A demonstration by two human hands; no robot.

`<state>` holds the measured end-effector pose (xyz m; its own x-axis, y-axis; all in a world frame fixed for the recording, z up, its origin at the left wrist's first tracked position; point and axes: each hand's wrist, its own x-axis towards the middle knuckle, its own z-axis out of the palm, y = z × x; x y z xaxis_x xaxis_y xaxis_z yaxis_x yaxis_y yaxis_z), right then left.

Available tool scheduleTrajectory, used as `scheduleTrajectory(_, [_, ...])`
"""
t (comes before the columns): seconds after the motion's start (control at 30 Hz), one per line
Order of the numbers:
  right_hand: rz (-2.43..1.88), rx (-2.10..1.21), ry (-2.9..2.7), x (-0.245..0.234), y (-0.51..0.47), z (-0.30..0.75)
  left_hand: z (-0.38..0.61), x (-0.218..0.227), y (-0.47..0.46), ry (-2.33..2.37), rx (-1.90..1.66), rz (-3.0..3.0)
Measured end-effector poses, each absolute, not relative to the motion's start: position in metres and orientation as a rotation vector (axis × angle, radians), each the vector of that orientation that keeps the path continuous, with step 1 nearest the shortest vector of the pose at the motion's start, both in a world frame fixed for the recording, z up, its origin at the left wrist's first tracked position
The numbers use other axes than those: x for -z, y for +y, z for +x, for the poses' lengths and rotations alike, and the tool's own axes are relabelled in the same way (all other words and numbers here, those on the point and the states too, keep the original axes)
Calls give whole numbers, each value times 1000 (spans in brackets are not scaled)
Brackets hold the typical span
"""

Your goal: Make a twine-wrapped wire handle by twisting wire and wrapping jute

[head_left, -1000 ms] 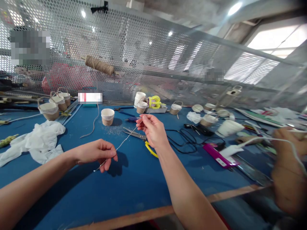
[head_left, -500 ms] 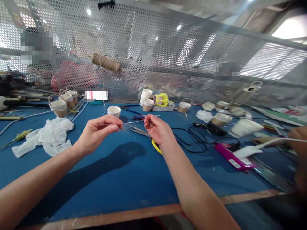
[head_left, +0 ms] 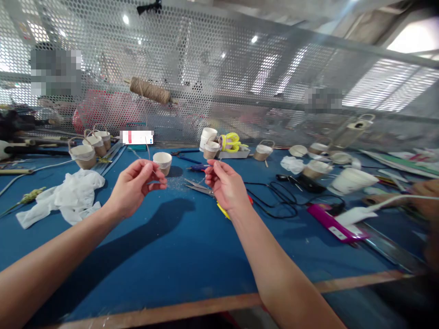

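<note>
Above the blue table [head_left: 178,256] my left hand [head_left: 136,186] and my right hand [head_left: 224,183] are both raised, a short gap apart, each pinching an end of a thin silver wire [head_left: 202,179]. The wire is faint and mostly hidden between the fingers. Just behind my left hand stands a small white cup wrapped in twine [head_left: 162,161]. Scissors with a yellow handle [head_left: 197,188] lie on the table under my right hand.
A perforated metal screen [head_left: 219,82] with a twine spool [head_left: 151,90] closes the back. White cloth [head_left: 65,197] lies left, more small cups [head_left: 82,155] behind it. Black cable [head_left: 274,197] and a pink tool [head_left: 331,223] lie right, by another person's hand [head_left: 427,203].
My left hand rose from low over the table to the height of my right hand and moved closer to it. The wire, first stretched in a long slant, now spans a short gap.
</note>
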<state>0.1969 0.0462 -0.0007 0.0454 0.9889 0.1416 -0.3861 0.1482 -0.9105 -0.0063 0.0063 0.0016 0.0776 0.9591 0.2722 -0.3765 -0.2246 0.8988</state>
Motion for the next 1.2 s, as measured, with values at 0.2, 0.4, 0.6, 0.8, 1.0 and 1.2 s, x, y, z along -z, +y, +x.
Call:
scheduleTrajectory(0.2, [-869, -1302, -1607, -3, 18, 180, 2, 6, -3, 841, -914, 1463])
scheduleTrajectory(0.4, [-855, -1329, -1702, 0, 9, 172, 12, 7, -14, 841, -772, 1548])
scheduleTrajectory(0.6, [-800, -1454, -1563, 5, 12, 170, 14, 5, -16, 826, -775, 1511])
scheduleTrajectory(0.8, [-791, -1474, -1536, 6, 12, 170, 13, 6, -15, 793, -793, 1469])
scheduleTrajectory(1.0, [-814, -1461, -1559, 8, 13, 170, 15, 9, -14, 790, -770, 1468])
scheduleTrajectory(1.2, [-849, -1324, -1686, 2, 9, 170, 6, 5, -8, 844, -681, 1538])
